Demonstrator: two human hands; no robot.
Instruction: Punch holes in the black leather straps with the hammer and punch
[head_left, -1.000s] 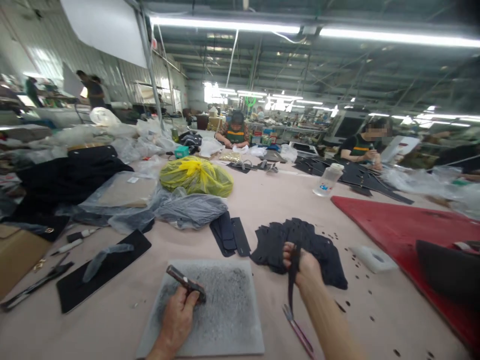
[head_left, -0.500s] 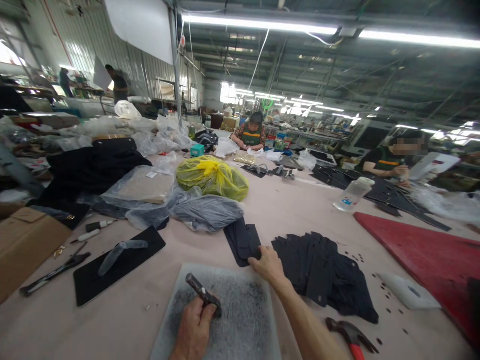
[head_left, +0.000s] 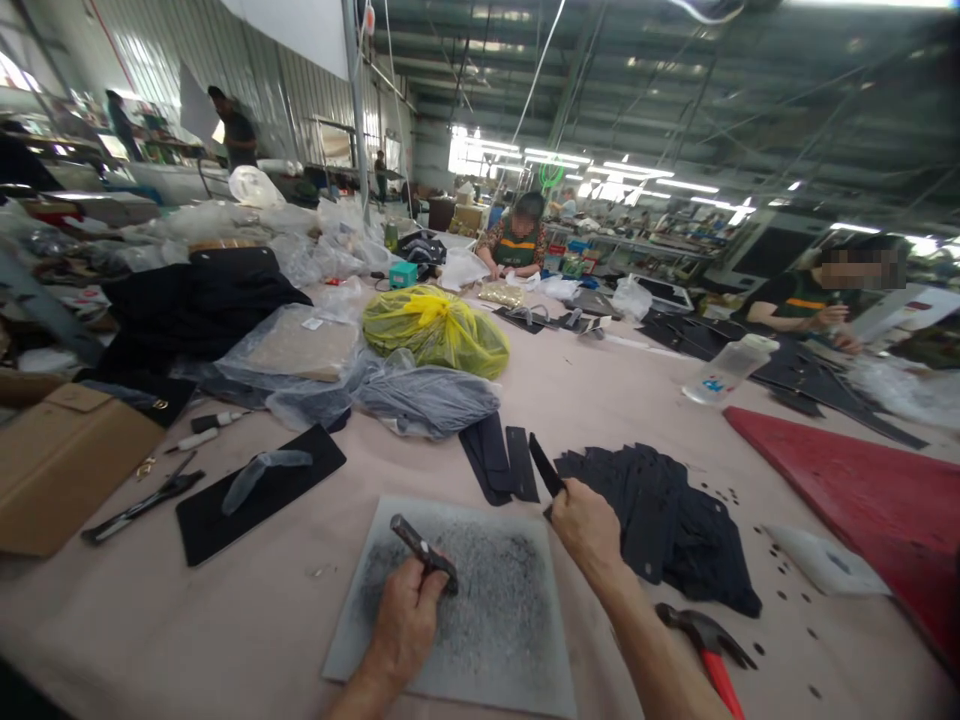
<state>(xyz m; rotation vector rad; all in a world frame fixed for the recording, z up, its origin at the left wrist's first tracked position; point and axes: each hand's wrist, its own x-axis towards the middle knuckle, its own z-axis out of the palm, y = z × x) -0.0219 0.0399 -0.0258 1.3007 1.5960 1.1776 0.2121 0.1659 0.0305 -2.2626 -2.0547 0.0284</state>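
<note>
My left hand (head_left: 405, 612) is closed around a dark metal hole punch (head_left: 412, 538), held slanted over a grey, scuffed board (head_left: 502, 620). In my right hand (head_left: 589, 525) a flat black piece (head_left: 544, 464) is gripped, turned nearly edge-on, just beyond the board's far right corner. Left of that hand lie a few flat black pieces (head_left: 487, 455) on the table. Close by on its right is a loose pile of similar black pieces (head_left: 645, 515), some with small holes. A claw hammer (head_left: 705, 635) with a red handle rests near my right forearm.
A black panel (head_left: 259, 495) and a pair of dark pliers (head_left: 142, 505) lie at left, by a cardboard box (head_left: 75, 455). Farther back are a yellow bag (head_left: 435, 330), a clear bottle (head_left: 727, 370) and a red board (head_left: 840, 490). Two people sit working across the table.
My right hand has lifted a black piece from the small group and moved right with it. My left hand keeps the punch over the board. The camera view has shifted slightly.
</note>
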